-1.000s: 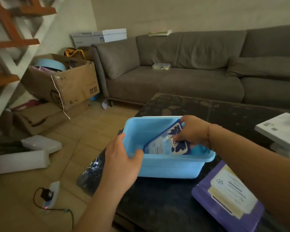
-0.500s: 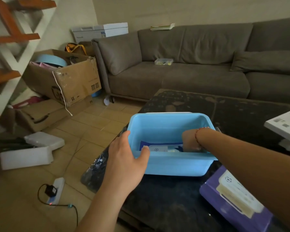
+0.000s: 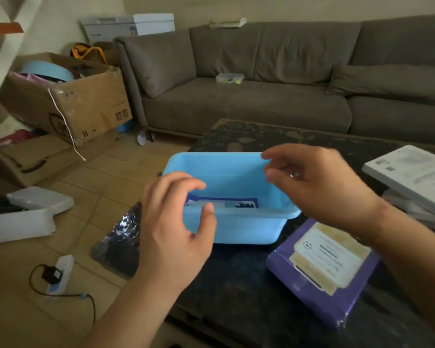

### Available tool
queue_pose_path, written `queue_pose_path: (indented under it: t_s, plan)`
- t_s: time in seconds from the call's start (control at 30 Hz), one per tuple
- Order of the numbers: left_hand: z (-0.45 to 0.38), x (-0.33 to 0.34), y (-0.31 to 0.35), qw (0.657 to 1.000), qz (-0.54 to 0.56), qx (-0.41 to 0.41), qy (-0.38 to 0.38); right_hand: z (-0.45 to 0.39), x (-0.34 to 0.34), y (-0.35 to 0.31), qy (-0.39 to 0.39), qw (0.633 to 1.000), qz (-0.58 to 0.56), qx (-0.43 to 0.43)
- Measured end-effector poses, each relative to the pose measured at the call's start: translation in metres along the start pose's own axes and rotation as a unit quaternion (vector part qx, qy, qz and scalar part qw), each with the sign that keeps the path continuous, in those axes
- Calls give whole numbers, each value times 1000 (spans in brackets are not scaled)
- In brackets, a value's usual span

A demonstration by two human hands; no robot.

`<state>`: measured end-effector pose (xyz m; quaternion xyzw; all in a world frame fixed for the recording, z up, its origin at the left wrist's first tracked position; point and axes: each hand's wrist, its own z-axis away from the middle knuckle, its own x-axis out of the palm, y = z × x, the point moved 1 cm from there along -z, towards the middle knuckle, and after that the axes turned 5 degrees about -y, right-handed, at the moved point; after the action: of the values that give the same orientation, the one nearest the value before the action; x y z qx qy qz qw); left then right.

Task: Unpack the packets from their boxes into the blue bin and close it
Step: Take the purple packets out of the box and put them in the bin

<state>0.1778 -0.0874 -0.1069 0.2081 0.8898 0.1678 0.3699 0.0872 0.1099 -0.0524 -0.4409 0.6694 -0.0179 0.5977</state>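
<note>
The blue bin (image 3: 239, 228) stands open on the dark table's near left part. A blue-and-white packet (image 3: 224, 203) lies flat on its bottom. My left hand (image 3: 172, 224) hovers at the bin's near left corner, fingers curled and apart, holding nothing. My right hand (image 3: 319, 183) floats above the bin's right rim, fingers spread and empty. A purple box (image 3: 322, 270) with a cream label lies on the table to the right of the bin. No lid for the bin shows.
A white box (image 3: 412, 174) sits at the table's right edge. The dark table (image 3: 249, 297) ends at its left edge by the tiled floor, where cardboard boxes (image 3: 68, 101), white foam pieces (image 3: 25, 214) and a power strip (image 3: 60, 273) lie. A grey sofa (image 3: 261, 79) is behind.
My right hand put the packet down inside the bin, let go and rose above the right rim. My left hand released the bin's near edge and lifted slightly.
</note>
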Motion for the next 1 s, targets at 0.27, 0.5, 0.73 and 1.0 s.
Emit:
queue_pose_path:
  t_s: [0.27,0.5,0.73,1.0]
  plan:
    - [60,62,27,895,-22,202,-397,158,35,70,-89,966,233,68]
    - [73,80,37,901,4,184,-393,173,50,91,18,969,244,-27]
    - [77,86,48,932,18,157,-326,166,48,103,118,986,116,38]
    - [70,101,66,948,45,222,-225,156,41,105,190,975,-68,93]
